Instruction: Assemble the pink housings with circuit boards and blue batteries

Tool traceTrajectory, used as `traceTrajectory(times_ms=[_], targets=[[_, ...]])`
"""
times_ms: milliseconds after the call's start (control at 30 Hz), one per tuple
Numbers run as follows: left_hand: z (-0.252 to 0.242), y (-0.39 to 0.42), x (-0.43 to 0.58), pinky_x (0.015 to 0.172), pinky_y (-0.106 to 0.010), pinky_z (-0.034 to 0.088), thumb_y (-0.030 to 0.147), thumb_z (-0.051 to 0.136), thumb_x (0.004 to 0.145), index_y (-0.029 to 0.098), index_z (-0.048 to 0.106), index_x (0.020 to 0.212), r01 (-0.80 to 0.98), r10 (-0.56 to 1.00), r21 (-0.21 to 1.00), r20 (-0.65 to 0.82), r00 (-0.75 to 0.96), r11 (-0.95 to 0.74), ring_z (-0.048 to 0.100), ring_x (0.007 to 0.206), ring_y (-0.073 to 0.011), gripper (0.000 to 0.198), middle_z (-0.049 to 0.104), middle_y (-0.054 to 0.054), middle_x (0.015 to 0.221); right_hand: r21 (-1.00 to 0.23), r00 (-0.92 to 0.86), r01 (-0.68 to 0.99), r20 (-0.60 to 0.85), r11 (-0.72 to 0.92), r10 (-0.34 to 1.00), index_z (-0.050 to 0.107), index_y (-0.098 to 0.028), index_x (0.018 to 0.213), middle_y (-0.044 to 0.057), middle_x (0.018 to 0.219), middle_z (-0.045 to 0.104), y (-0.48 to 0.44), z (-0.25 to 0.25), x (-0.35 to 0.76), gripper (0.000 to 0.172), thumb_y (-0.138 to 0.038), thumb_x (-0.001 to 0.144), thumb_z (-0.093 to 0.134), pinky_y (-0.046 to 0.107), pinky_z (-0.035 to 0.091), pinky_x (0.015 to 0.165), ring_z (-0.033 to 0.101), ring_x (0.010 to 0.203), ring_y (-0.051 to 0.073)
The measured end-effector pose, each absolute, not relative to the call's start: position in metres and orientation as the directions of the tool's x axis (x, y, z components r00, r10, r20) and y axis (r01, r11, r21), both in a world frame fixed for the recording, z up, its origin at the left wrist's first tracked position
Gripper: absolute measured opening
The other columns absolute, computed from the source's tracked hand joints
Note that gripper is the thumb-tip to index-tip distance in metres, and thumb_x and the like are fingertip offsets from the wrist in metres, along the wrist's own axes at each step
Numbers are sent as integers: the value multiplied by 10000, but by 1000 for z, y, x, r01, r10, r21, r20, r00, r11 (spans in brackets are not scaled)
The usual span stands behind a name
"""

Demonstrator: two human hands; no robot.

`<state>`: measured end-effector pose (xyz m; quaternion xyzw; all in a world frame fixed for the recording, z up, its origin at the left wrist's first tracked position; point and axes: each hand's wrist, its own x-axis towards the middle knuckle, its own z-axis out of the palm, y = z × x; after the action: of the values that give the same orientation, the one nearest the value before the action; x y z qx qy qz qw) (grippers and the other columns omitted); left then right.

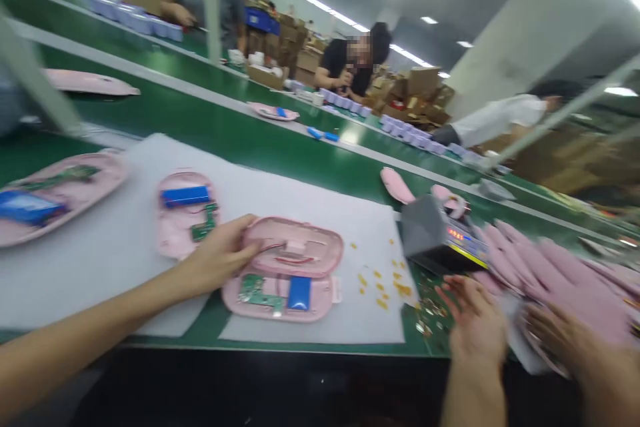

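Pink lid [327, 253]: clamped by its left end in the left hand [225, 248], near the middle, at the far edge of the near shell [323, 305]. Saw, right, a grey machine [424, 232] partly hiding a pink cover [442, 191]; nearer, orange bits [403, 289] on white paper [345, 323], and loose metal pieces [424, 329]. Could not tell the grip of the right hand [475, 320], near those pieces. Found a blue battery [299, 293] and green board [254, 290] in the near shell.

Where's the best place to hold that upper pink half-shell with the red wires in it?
I'd pinch the upper pink half-shell by its left end, coming from the left, as the left hand does. Its raised rim gives an edge to grip, while red wires lie across the inside, so the middle is probably best left alone.
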<state>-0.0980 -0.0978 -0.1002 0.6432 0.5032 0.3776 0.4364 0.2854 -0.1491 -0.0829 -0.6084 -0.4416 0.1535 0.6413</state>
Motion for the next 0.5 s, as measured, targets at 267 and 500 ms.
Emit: traceTrajectory(times_ms=[267, 500], targets=[[-102, -99, -106, 707, -278, 440, 352, 519, 868, 156, 596, 944, 205, 977, 969, 101, 186, -139, 588, 829, -189, 224, 644, -37, 900, -523, -592, 534, 330, 664, 736, 667, -212, 767, 68, 1113, 646, -69, -45, 85, 212, -326, 910, 560, 364, 483, 887, 610, 1007, 205], [-113, -102, -110, 617, -267, 355, 223, 487, 843, 173, 515, 797, 196, 996, 978, 54, 71, -67, 517, 701, -151, 74, 563, 16, 747, -375, -728, 599, 114, 708, 676, 657, -228, 801, 60, 1189, 610, -44, -60, 70, 278, -347, 965, 466, 352, 476, 890, 587, 1058, 207]])
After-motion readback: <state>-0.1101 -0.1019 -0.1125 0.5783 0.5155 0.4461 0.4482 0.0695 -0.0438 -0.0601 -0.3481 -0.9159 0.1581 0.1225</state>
